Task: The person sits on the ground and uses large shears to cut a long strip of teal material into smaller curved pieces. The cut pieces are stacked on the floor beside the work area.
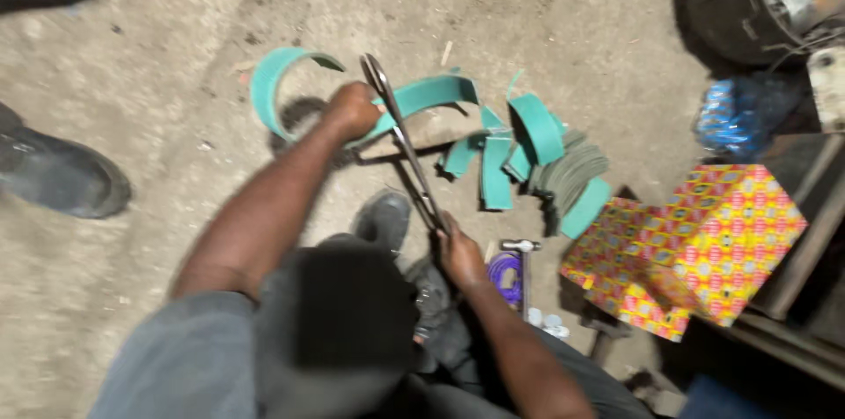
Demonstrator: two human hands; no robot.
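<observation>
Two hands work long metal shears (405,142) in the head view. The left hand (352,111) is clenched around a curved teal lining strip (422,95) near the tool's head, and the right hand (458,252) grips the handle ends close to the person's knee. The strip sits above the concrete floor (158,120), with more teal curved pieces (519,142) piled just beside it.

As I judge it, the left fingers lie very near the jaws, so a slip could pinch them; the springy strip could also twist out of the bite, and the dark shoe (383,221) sits right under the tool.

One cardboard box (695,243), boxy and tilted, patterned in yellow, red and blue, stands to the right on the floor. Behind it lies a crumpled blue-and-white wrapper (739,115).
</observation>
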